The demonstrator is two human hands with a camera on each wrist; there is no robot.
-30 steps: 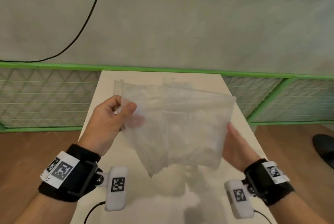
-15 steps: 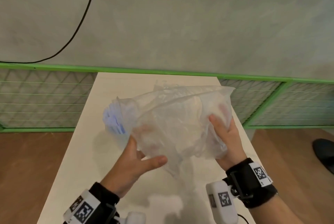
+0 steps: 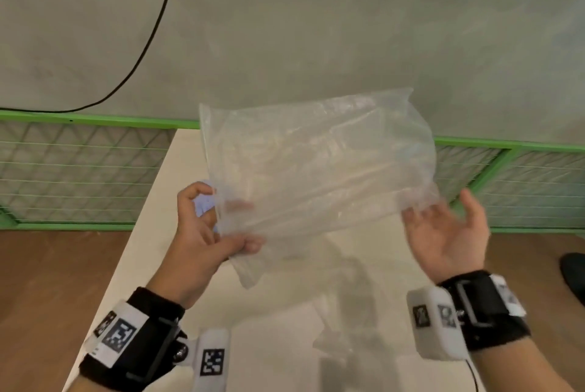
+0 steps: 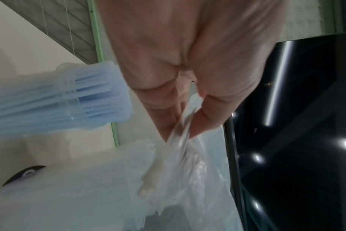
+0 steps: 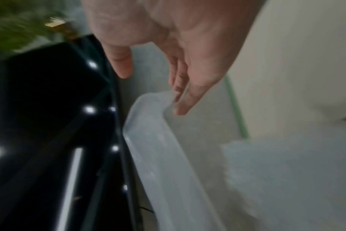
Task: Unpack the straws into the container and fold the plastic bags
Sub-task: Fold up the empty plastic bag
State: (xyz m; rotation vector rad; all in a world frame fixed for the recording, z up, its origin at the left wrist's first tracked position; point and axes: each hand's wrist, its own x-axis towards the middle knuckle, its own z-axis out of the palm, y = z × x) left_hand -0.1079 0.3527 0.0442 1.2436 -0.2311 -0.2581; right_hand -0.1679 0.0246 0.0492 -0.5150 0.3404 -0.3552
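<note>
A clear plastic bag [image 3: 319,166] hangs spread in the air above the table. My left hand [image 3: 221,233] pinches its lower left edge between thumb and fingers, which the left wrist view shows as the bag [image 4: 180,164] bunched under my left hand [image 4: 184,125]. My right hand [image 3: 443,227] is palm up with straight fingers at the bag's right edge, holding nothing. In the right wrist view the bag [image 5: 152,148] lies just beyond the right hand [image 5: 154,90]. The clear container of blue straws [image 4: 69,100] stands on the table behind my left hand, mostly hidden in the head view.
The narrow cream table [image 3: 285,344] runs away from me to a green mesh fence [image 3: 79,170] and a grey wall. Another crumpled clear bag [image 3: 342,322] lies on the table near me. Wooden floor lies on both sides.
The bag was bunched between both hands and is now spread out and lifted higher. My right hand has let go and opened at its right edge; the left hand keeps hold.
</note>
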